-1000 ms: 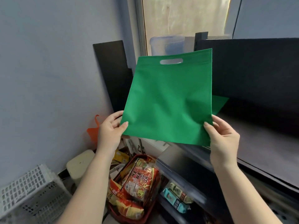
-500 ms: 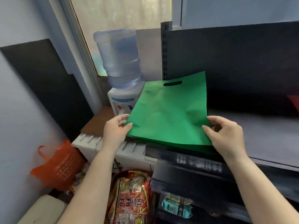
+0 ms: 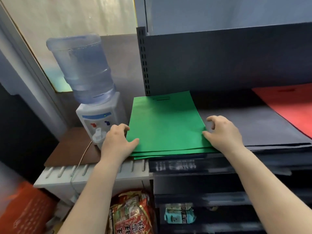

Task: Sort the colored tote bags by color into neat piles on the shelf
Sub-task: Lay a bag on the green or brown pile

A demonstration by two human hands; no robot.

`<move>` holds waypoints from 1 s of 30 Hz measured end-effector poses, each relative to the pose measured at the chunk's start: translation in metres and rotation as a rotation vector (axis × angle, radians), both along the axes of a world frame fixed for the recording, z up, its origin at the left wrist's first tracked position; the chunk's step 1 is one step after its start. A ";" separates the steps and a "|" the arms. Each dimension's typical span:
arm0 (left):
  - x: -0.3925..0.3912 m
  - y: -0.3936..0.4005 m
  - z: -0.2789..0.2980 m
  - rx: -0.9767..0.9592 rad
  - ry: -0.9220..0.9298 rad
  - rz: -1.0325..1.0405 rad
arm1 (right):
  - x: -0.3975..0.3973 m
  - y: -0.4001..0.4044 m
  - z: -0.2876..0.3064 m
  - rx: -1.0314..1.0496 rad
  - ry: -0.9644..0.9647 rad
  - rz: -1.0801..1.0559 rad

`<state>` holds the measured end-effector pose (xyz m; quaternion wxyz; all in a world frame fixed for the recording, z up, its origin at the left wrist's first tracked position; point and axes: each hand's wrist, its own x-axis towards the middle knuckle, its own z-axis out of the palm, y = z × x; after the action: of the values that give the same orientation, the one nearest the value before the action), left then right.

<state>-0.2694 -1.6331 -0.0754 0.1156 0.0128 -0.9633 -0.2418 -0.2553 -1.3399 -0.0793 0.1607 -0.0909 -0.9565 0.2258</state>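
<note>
Both forearms reach forward to the shelf (image 3: 263,129). The left hand (image 3: 118,141) pinches the near left corner of the top green tote bag (image 3: 165,125), thumb on top. The right hand (image 3: 222,132) rests its thumb on the bag's right edge, fingers curled and lifted. The bag lies flat on a green pile at the shelf's left end, overhanging the near edge; bare shelf lies between it and a red bag (image 3: 290,108) far right.

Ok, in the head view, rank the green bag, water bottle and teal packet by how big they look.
1. green bag
2. water bottle, somewhat smaller, though farther back
3. teal packet, clearly smallest
</note>
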 end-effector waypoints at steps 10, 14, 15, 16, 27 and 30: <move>-0.006 0.130 0.050 -0.362 0.343 -0.356 | 0.041 0.077 0.049 0.620 -0.009 -0.141; 0.007 0.224 0.059 -0.518 0.394 -0.536 | 0.089 0.145 0.065 0.696 -0.038 -0.187; 0.014 0.248 0.060 -0.540 0.415 -0.569 | 0.104 0.164 0.068 0.719 -0.045 -0.206; 0.021 0.273 0.061 -0.549 0.437 -0.599 | 0.119 0.185 0.071 0.745 -0.061 -0.224; 0.144 0.543 0.069 -0.493 0.622 -0.961 | 0.303 0.394 0.085 0.863 -0.272 -0.482; 0.175 0.601 0.068 -0.467 0.623 -1.061 | 0.347 0.439 0.087 0.835 -0.339 -0.587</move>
<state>-0.0945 -1.0320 -0.0072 0.2539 -0.5600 -0.7875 -0.0430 0.0919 -0.9013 0.0080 0.0830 -0.3182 -0.9117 -0.2462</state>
